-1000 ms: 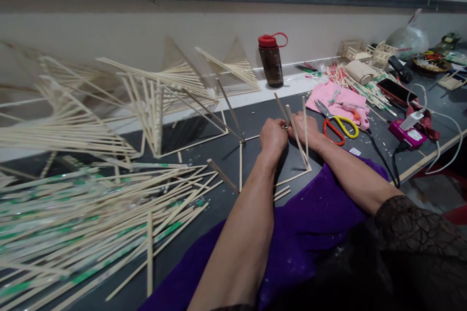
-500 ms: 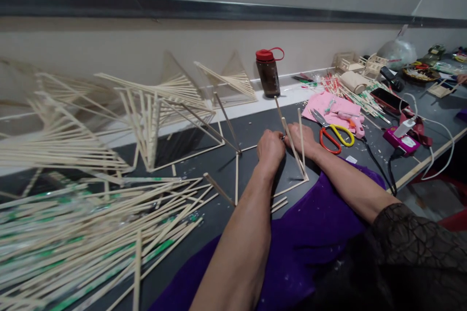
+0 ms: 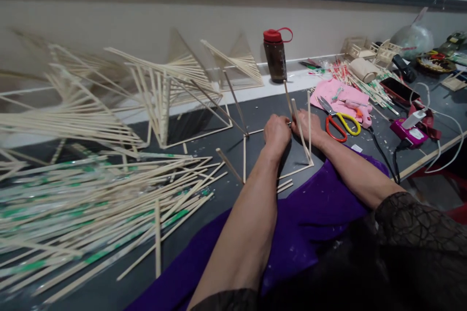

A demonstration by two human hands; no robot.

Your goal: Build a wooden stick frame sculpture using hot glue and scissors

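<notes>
On the dark tabletop lies an open frame of thin wooden sticks (image 3: 244,160), with leaning sticks rising from its corners. My left hand (image 3: 277,131) is closed, its fingertips at the far right corner of this frame. From the other side my right hand (image 3: 309,125) closes on the same spot, partly behind two slanting sticks (image 3: 302,133). A wooden stick (image 3: 287,96) rises from where the fingertips meet. A small dark bit shows between the fingers; their exact grip is hidden.
A heap of wrapped sticks (image 3: 109,214) spreads at left, with finished stick structures (image 3: 164,107) behind it. A red-capped bottle (image 3: 275,60) stands by the wall. Scissors (image 3: 337,119), a pink glue gun (image 3: 363,112) and a magenta power box (image 3: 408,133) lie at right. Purple cloth (image 3: 310,223) covers my lap.
The whole view has shifted, so things sit higher and slightly farther right. Both hands stay together at the same corner of the frame.
</notes>
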